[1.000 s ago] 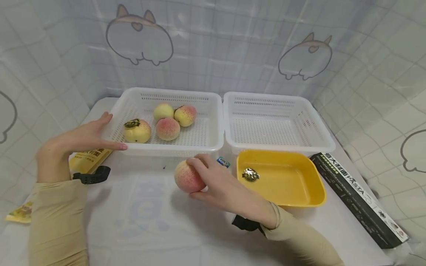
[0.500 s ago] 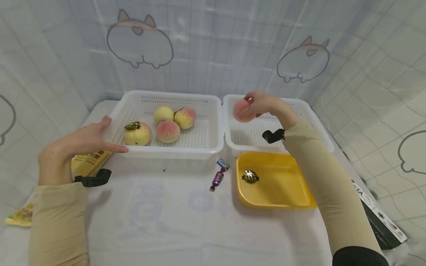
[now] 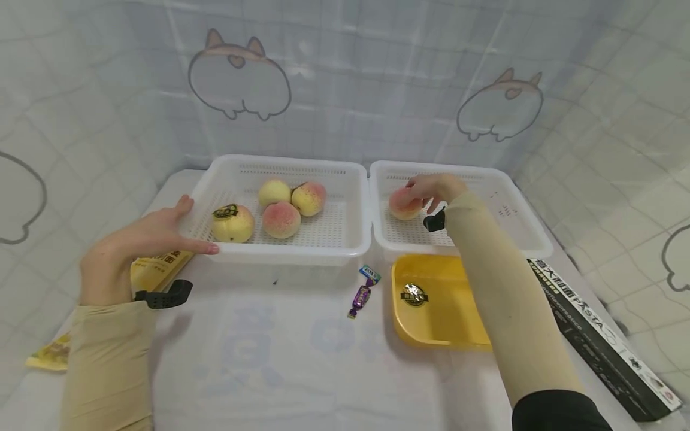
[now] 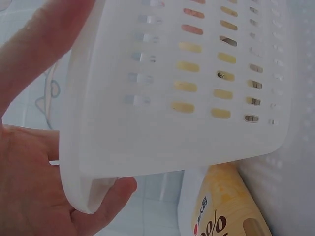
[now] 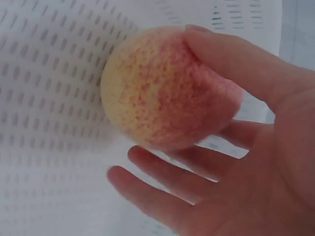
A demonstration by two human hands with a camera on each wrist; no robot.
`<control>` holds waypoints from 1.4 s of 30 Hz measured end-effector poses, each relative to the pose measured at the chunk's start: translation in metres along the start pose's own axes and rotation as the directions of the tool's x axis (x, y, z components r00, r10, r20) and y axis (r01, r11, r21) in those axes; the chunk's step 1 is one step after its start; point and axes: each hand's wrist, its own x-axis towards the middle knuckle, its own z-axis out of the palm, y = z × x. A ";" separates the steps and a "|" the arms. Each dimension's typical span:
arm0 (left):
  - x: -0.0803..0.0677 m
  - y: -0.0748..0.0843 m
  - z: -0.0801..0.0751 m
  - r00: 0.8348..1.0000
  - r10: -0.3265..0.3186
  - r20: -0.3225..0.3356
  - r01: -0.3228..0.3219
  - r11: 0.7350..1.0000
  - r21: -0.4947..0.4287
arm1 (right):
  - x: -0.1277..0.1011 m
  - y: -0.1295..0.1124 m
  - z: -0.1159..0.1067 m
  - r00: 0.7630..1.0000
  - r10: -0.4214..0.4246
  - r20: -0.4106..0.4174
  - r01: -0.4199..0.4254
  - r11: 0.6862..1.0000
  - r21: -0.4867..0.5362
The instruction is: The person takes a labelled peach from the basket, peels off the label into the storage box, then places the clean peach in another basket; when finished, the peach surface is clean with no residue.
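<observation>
In the head view, my right hand (image 3: pixel 433 187) is down inside the right white basket (image 3: pixel 501 245) with a pink and yellow peach (image 3: pixel 403 205). From the right wrist, its thumb lies on the peach (image 5: pixel 162 93) while some fingers reach behind the fruit; the other fingers extend below it. The perforated basket floor is close by. My left hand (image 3: pixel 142 234) spreads over the front-left corner of the left white basket (image 3: pixel 302 256), its thumb straight along the front rim. In the left wrist view, fingers touch that rim. Several peaches (image 3: pixel 281 219) lie in this basket, one with a black sticker (image 3: pixel 225 211).
A yellow basin (image 3: pixel 431 326) with a dark label stands before the right basket, partly behind my right sleeve. A purple wrapped candy (image 3: pixel 362 296) lies to its left. At right is a long black pasta box (image 3: pixel 598 341); a yellow packet (image 3: pixel 153 272) lies under my left hand.
My right hand has carried the peach from above the table into the right basket and lowered it there, uncovering the candy. The left hand has stayed at its basket corner.
</observation>
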 end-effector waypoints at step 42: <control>0.022 0.027 0.006 1.000 0.023 0.003 -0.023 1.000 0.018 | 0.041 -0.128 0.068 0.971 -0.214 0.105 0.235 0.927 -0.291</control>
